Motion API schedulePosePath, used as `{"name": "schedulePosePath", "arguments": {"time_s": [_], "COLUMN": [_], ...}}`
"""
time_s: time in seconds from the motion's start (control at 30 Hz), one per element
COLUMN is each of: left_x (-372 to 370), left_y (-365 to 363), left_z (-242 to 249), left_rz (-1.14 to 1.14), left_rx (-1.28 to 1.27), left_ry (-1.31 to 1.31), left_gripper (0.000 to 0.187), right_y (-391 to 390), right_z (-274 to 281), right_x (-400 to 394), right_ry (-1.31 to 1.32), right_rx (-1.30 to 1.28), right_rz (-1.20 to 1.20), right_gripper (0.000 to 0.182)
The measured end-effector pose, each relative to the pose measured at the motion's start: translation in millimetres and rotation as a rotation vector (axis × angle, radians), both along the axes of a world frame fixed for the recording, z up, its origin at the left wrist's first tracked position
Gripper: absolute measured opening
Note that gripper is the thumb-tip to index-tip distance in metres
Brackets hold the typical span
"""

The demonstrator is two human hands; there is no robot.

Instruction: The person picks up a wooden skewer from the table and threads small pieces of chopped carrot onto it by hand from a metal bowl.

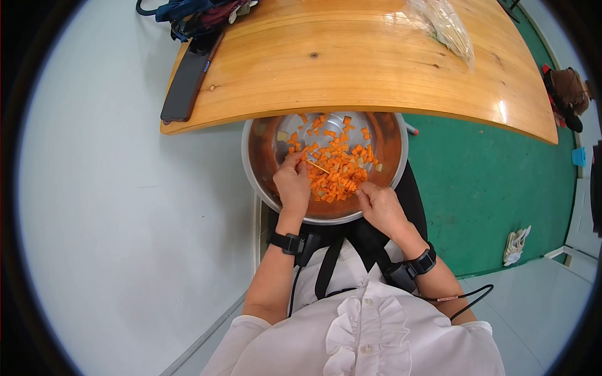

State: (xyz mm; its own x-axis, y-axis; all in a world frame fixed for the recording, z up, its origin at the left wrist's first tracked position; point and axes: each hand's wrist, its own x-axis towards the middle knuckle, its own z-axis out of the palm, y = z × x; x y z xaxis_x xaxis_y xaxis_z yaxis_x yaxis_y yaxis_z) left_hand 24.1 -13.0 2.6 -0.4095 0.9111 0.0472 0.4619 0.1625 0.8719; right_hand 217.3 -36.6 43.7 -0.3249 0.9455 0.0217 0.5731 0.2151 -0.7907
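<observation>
A large metal bowl (263, 199) rests on my lap, partly under the table edge. Diced orange pieces (335, 164), with a few paler ones among them, lie heaped in it. My left hand (293, 182) is over the bowl's left side, its fingers pinched on a thin wooden stick (317, 166) that slants down to the right over the pieces. On the bowl's right side, my right hand (378, 205) has its fingers pressed together at the edge of the heap, beside orange pieces. What it holds, if anything, is too small to make out.
The wooden table (351, 62) spans the view beyond the bowl. A dark flat case (186, 84) and a bundle of dark cloth (194, 14) are at its left, a clear plastic bag of sticks (453, 34) at its right. White shoes (516, 245) stand on the green floor.
</observation>
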Motion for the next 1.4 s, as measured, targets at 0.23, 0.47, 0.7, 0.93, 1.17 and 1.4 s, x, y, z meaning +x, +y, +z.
{"name": "schedulePosePath", "arguments": {"time_s": [0.23,0.47,0.7,0.93,1.17,1.4], "left_x": [2,4,-1,-1,6,25], "left_y": [-1,-7,-8,-10,-10,-16], "left_z": [3,5,-6,-7,-12,4], "left_rz": [-0.008,-0.018,-0.065,-0.052,-0.085,-0.088], "left_rx": [0.025,0.000,0.037,-0.045,-0.007,-0.052], "left_ry": [0.042,0.037,0.096,-0.020,-0.020,-0.119], "left_gripper": [0.018,0.018,0.016,0.016,0.018,0.020], "right_y": [0,-1,-1,-4,-1,-1], "right_z": [0,-3,-4,-6,-2,-5], "right_x": [1,2,0,-3,-5,-8], "right_ry": [-0.013,-0.019,-0.032,-0.089,0.096,0.010], "right_rx": [-0.006,-0.218,-0.082,0.113,-0.148,-0.043], "right_rz": [0.013,0.056,0.040,-0.054,0.100,0.010], "right_gripper": [0.009,0.009,0.007,0.008,0.012,0.017]}}
